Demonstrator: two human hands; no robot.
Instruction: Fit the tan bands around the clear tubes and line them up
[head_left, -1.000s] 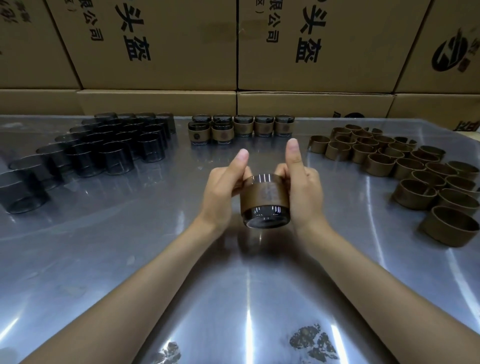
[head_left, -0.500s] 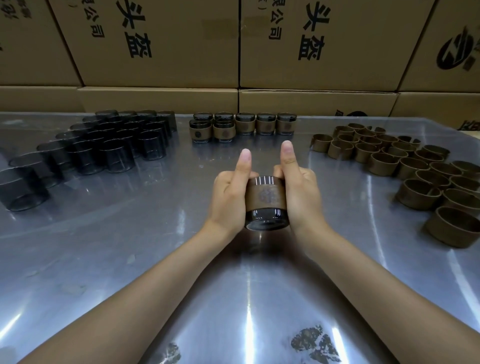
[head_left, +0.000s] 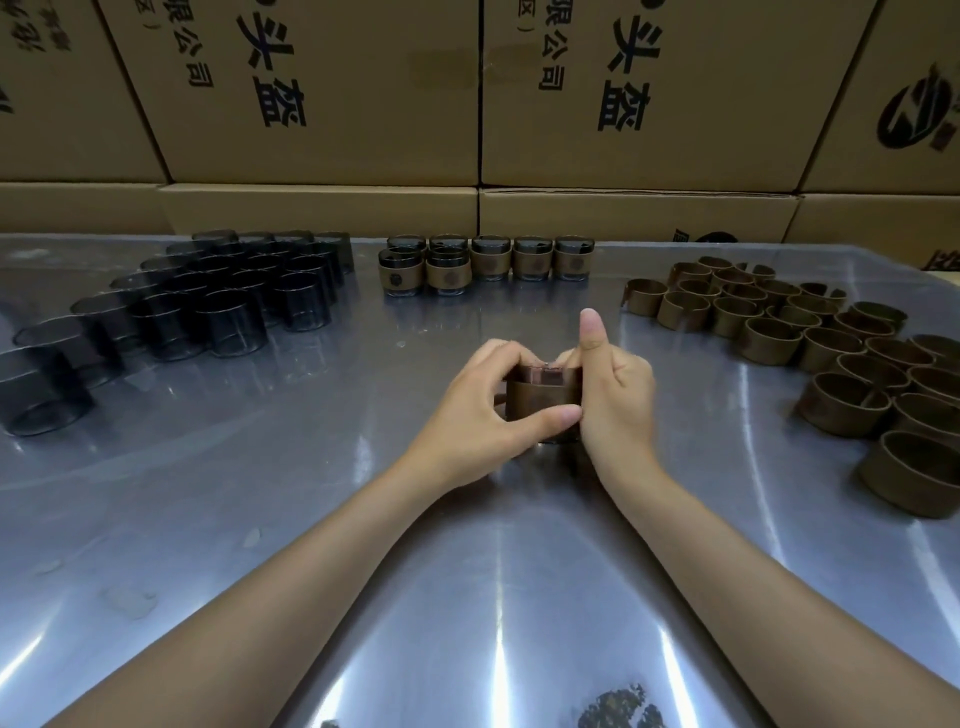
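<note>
At frame centre, a banded tube (head_left: 543, 397) was gripped from both sides: the left hand (head_left: 480, 415) curled round it, thumb across its front; the right hand (head_left: 618, 402) clasped it, thumb raised. Finished tubes (head_left: 485, 262) were observed upper centre, clear tubes (head_left: 208, 301) upper left, tan bands (head_left: 831, 353) at right, all on the metal table (head_left: 467, 597).

We cannot see the tube's (head_left: 543, 375) glass wall: the band (head_left: 540, 399) and both hands cover all but a strip at its top. The left hand's (head_left: 480, 415) fingers disappear behind it; the right hand's (head_left: 615, 400) fingertips are tucked out of view. The bare tubes (head_left: 156, 312) run off the left edge, the loose bands (head_left: 831, 353) off the right. The stamps on the finished row (head_left: 488, 262) are too small to read. The box (head_left: 322, 88) print is cropped at the top.
</note>
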